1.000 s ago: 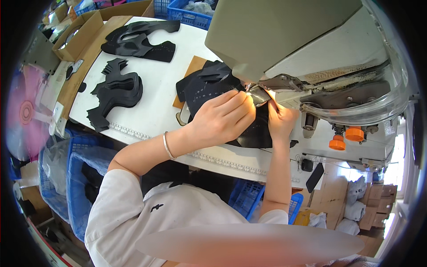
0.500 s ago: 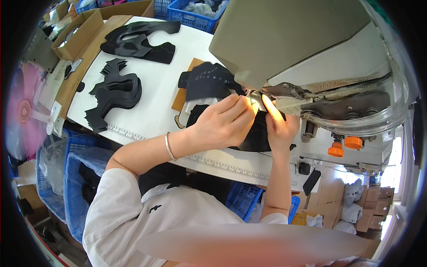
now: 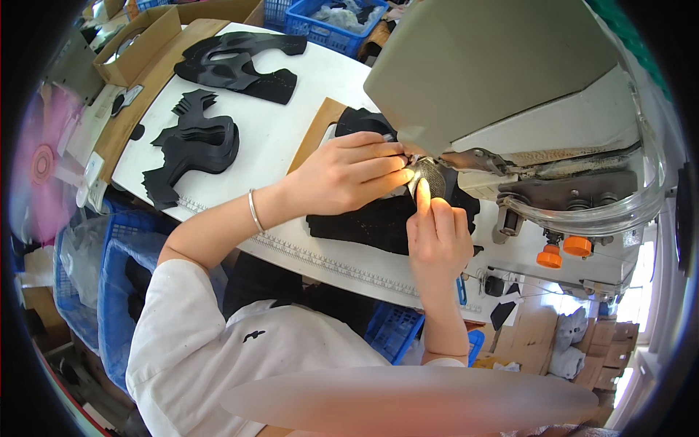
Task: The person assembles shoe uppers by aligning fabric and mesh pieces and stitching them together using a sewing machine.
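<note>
A black fabric piece (image 3: 364, 226) lies on the white sewing table under the head of a sewing machine (image 3: 495, 80), with a lit, mesh-textured part (image 3: 434, 175) beside the needle area. My left hand (image 3: 353, 173) reaches in from the left, its fingers drawn together at the fabric by the needle. From the near side my right hand (image 3: 441, 234) presses its index fingertip onto the same lit spot, the other fingers curled. Both sets of fingertips almost meet. The needle itself is hidden behind fingers and the machine head.
Left on the table sit a stack of black cut pieces (image 3: 195, 149) and more black pieces (image 3: 244, 65) behind it. A brown board (image 3: 317, 131) lies beside the machine. Orange knobs (image 3: 549, 256) jut from the machine. Blue crates (image 3: 116, 313) and a pink fan (image 3: 42, 164) stand at left.
The fabric has turned, the dark knit flap leaving the far side and mesh showing at the needle. My left hand has shifted left and away; my right hand has come nearer and left.
</note>
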`<action>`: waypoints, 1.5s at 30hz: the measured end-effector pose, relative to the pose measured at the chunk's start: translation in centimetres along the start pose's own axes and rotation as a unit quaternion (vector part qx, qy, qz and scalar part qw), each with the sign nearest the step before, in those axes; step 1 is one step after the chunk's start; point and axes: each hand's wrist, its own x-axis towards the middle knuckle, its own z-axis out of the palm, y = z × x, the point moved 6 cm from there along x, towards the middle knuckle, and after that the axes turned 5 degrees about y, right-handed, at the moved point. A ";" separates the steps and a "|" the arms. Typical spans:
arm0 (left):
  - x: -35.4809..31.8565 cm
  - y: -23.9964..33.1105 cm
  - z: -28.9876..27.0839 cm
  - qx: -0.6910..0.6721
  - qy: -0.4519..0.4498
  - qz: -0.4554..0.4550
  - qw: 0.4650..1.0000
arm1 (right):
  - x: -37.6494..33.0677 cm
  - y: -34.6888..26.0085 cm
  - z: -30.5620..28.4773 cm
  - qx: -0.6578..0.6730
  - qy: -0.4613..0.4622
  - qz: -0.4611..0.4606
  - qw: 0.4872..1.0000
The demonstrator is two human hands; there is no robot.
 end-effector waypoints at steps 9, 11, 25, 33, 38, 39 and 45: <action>-0.1 -2.4 0.2 -0.085 0.006 -0.004 0.996 | 0.6 0.7 0.5 -0.017 -0.009 0.041 0.999; -0.1 -2.4 0.2 -0.085 0.002 -0.010 0.996 | 0.5 1.5 0.8 0.024 0.001 0.074 0.997; 0.5 -3.7 0.3 -0.141 -0.009 -0.151 0.978 | 0.7 4.6 2.1 0.114 0.025 0.088 0.989; 2.0 -9.1 4.6 -0.250 -0.207 -0.455 0.829 | -0.6 5.4 3.0 0.173 -0.057 0.215 0.959; -3.9 -4.0 -0.8 -0.481 0.149 -0.588 0.633 | -3.2 0.1 2.2 0.346 0.089 0.243 0.902; -5.4 -2.7 -1.6 -0.454 0.145 -0.611 0.632 | -3.9 -1.0 3.2 0.448 0.064 0.296 0.841; -9.5 0.4 -4.0 -0.443 0.174 -0.629 0.615 | -4.9 -3.5 7.4 0.646 -0.001 0.456 0.612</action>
